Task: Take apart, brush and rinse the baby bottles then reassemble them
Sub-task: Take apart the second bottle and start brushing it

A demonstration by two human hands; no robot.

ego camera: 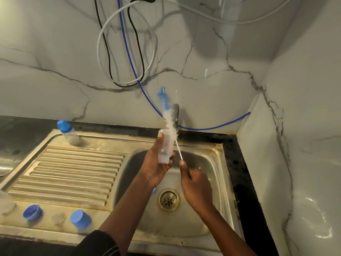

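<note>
My left hand (156, 164) grips a clear, open baby bottle (165, 148) over the sink basin, its threaded neck pointing toward me. My right hand (196, 187) holds the thin white handle of a bottle brush (170, 117) with white and blue bristles; the brush lies outside the bottle, along its right side, its blurred tip up by the tap (176, 113). A second bottle (68, 132) with a blue cap stands at the back of the drainboard. A blue ring (32, 212), a clear teat (58, 218) and a blue cap (80, 218) lie on the drainboard's front edge.
The steel sink (218, 174) has a central drain (168, 199), and a small blue piece (154, 190) shows in the basin behind my left forearm. A ribbed drainboard (73, 172) is on the left. A clear object (6, 202) sits at the far left edge. Cables hang on the marble wall.
</note>
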